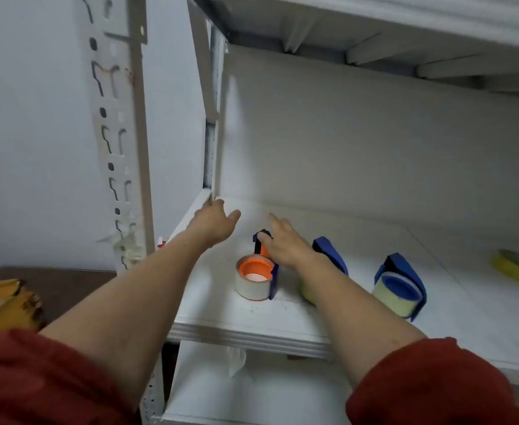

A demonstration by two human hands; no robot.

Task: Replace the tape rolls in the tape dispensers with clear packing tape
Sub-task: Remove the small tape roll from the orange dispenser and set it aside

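Orange-cored dispenser (256,280) stands leftmost in a row near the shelf's (221,317) front edge. Beside it a middle dispenser (331,256) is partly hidden by the right forearm, and a blue-cored dispenser (400,286) is rightmost. I see the left hand (214,225) stretched to the back left corner, fingers spread, holding nothing. The right hand (286,243) hovers over the orange-cored one, fingers straight, thumb at its top. Bare shelf runs behind the row to the back wall. A yellow roll (517,266) lies farther right.
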